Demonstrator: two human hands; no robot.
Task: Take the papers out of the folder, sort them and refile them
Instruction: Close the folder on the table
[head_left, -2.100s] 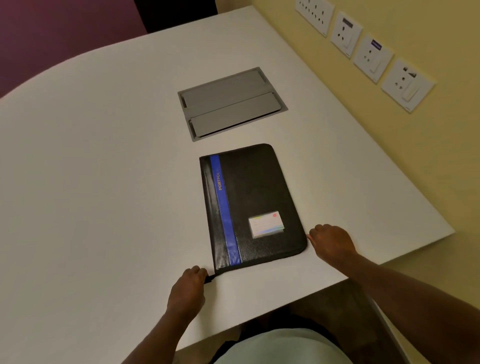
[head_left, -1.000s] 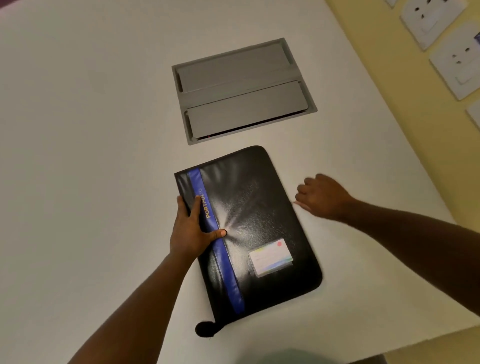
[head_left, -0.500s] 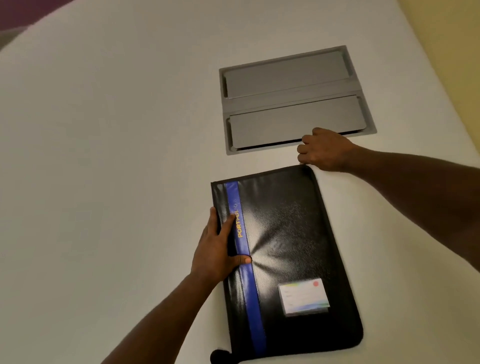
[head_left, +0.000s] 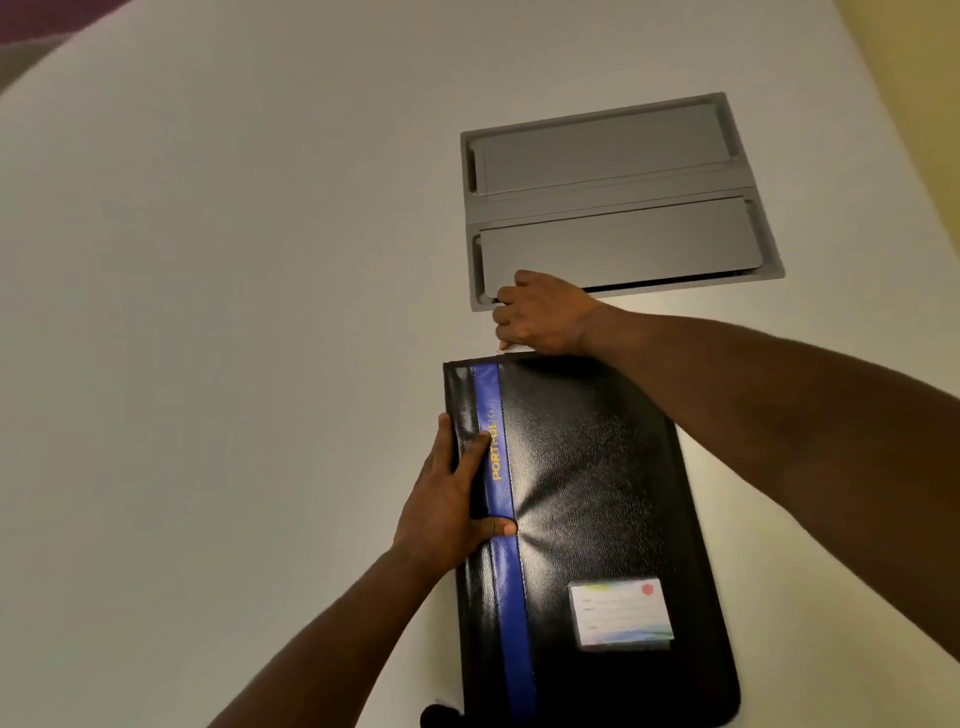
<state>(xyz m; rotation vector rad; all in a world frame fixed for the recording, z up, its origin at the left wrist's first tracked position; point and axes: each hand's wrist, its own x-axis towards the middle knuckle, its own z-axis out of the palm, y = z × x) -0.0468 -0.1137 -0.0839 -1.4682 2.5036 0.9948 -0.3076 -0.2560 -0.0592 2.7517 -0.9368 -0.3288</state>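
Portfolio folder (head_left: 587, 530), black with a blue stripe and zipped closed, is lying flat near the table's (head_left: 208, 312) near edge, its long axis running away from the person. Left hand (head_left: 452, 499) is pressing flat on the spine side, fingers straight, gripping nothing. Right hand (head_left: 540, 314) is sitting at the folder's far edge, fingers curled in a pinching grip, apparently on the zipper pull, which is too small to confirm. Grey cable hatch (head_left: 618, 202) is lying just beyond. Judged step: unzipping, the right hand being nearer.
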